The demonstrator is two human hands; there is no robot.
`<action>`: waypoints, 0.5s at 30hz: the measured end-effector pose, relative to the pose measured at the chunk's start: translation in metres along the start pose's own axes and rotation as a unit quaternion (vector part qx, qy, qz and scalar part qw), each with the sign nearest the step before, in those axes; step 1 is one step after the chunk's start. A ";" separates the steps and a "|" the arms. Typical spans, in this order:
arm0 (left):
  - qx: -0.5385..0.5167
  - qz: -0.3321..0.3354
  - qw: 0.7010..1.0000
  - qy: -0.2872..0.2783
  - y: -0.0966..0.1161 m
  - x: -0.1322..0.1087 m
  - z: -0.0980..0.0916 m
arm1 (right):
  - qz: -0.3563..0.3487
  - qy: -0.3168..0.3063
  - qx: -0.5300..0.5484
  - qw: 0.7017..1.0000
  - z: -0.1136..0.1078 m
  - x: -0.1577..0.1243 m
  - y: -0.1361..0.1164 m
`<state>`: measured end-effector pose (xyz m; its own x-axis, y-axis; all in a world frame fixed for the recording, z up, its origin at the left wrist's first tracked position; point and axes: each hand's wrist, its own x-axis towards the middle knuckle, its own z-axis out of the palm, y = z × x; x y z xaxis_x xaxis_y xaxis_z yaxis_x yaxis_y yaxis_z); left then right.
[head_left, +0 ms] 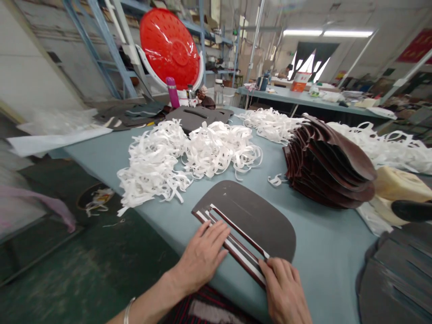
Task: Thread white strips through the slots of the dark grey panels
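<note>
A dark grey flat panel [251, 211] with one rounded side lies on the table near me. It has a long slot, and white tape strips [246, 254] and brown edging run along the slot and the straight edge. My left hand [205, 249] rests on the strips with its fingers stretched out flat. At the panel's near right end, my right hand [285, 285] has its fingers bent together over the corner, closed on the edge. Its fingertips partly hide what they press on.
Heaps of white tape strips [219, 148] lie beyond the panel. A stack of brown leather-like pieces [329, 166] stands to the right, with dark slotted panels [400, 274] nearer me. Behind are a purple bottle [172, 92] and a red basin [170, 47]. The blue-green table [324, 252] ends at left.
</note>
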<state>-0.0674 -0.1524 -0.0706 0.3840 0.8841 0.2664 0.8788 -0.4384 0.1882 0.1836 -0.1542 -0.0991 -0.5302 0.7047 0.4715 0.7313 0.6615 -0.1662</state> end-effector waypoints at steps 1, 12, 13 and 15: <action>0.014 -0.021 1.000 0.006 -0.008 0.000 -0.001 | 0.002 0.008 -0.001 1.000 -0.001 -0.001 0.001; 0.104 0.020 0.994 0.040 -0.044 -0.017 -0.008 | -0.030 0.019 -0.051 0.998 -0.026 -0.010 -0.008; 0.115 0.031 0.992 0.045 -0.040 -0.019 -0.007 | -0.029 0.037 -0.063 0.997 -0.023 -0.012 -0.010; 0.130 0.055 0.988 0.057 -0.027 -0.022 -0.003 | -0.007 0.081 -0.087 0.993 -0.010 -0.013 -0.015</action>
<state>-0.1007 -0.1602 -0.0785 0.4605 0.8025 0.3794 0.8819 -0.4621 -0.0930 0.1840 -0.1763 -0.0941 -0.4751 0.6361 0.6080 0.7951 0.6063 -0.0129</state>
